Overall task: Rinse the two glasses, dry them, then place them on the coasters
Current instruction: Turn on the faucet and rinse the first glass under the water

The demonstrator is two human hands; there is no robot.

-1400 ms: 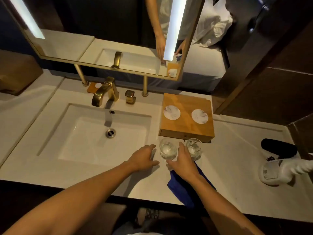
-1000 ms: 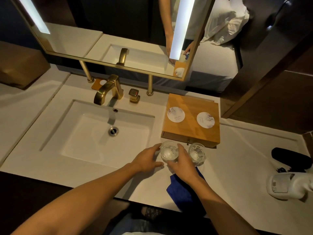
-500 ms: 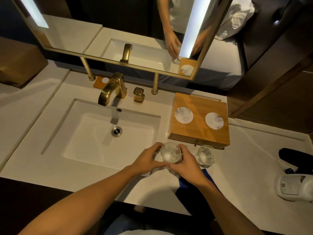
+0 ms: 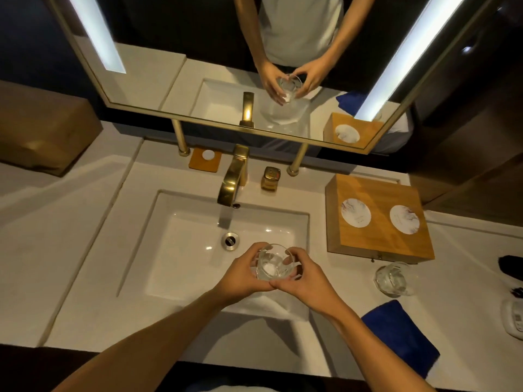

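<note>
My left hand point(image 4: 240, 274) and right hand point(image 4: 307, 281) cup one glass tumbler point(image 4: 273, 263) over the sink basin point(image 4: 181, 250), fingers curled round it; the second tumbler point(image 4: 393, 280) stands on the worktop point(image 4: 467, 278).

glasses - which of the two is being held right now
The glass over the sink basin, gripped by both hands. The other glass stands untouched on the counter beside the blue cloth.

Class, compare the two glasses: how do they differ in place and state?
The held glass is over the sink, gripped by the left hand and right hand; the other glass stands untouched on the counter near the wooden box. Both are clear and short.
</note>
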